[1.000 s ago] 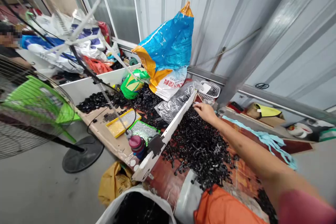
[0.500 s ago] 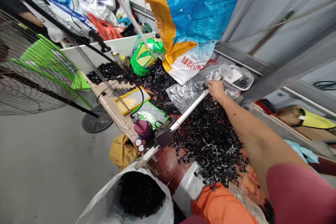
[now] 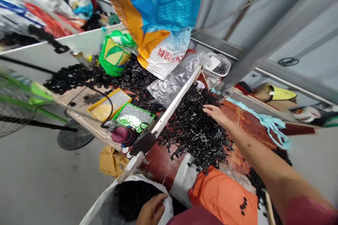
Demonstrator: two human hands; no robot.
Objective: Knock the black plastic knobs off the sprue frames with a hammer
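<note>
My right hand (image 3: 214,113) is over a heap of small black parts (image 3: 198,130) on the reddish table, its fingers stretched out with nothing seen between them. At the bottom edge, my left hand (image 3: 152,210) is curled at the rim of a white plastic bag (image 3: 102,202), fingers closed on the edge. Inside that bag lies a dark mass of black parts (image 3: 132,197). An orange cloth or bag (image 3: 221,190) lies to the right of it, with a few black pieces on top.
A white divider bar (image 3: 173,107) crosses the table. Beyond it are a yellow tray (image 3: 109,104), a green tray (image 3: 134,115), a clear plastic bag (image 3: 174,81) and a white basket (image 3: 213,74). A blue-orange sack (image 3: 163,14) hangs above. A fan stands left.
My right hand has left the spot by the white basket and moved back over the black heap. My left hand has come into view at the white bag. The view has shifted right.
</note>
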